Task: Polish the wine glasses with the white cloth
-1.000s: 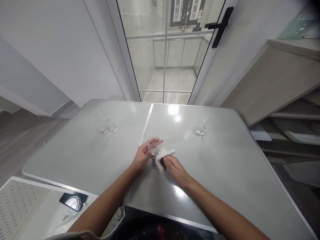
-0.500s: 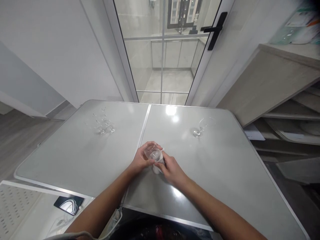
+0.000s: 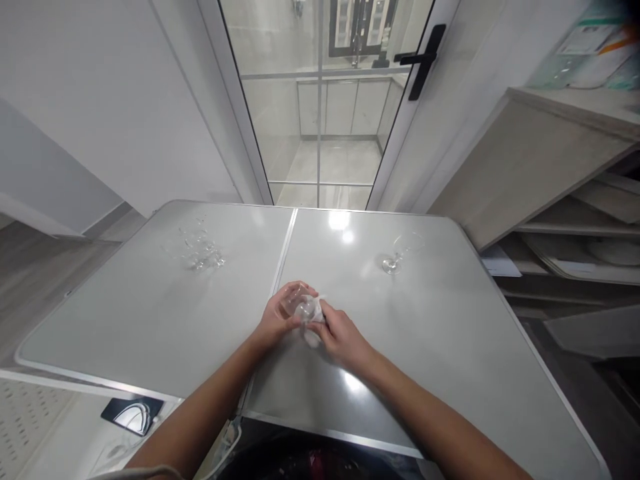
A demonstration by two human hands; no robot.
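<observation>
Glass between both hands, above the surface (image 3: 425,353).
The left hand (image 3: 276,320) wraps the glass (image 3: 291,298) at its bowl; the right hand (image 3: 344,335) pinches a white cloth (image 3: 318,309) against it. Both are equally near; its long axis seems to slant, bowl leftward, though the stem is hidden.

A glazed door (image 3: 280,120) with a black handle (image 3: 425,61) stands behind the grey, metal-edged bench (image 3: 475,320), whose top mirrors bright light (image 3: 339,220). Through the glass: pale cabinets (image 3: 341,107) and, apparently, a dark-framed window (image 3: 360,27). White wall (image 3: 90,87) and grey floor (image 3: 45,263) left; wooden shelving (image 3: 540,160) right.
</observation>
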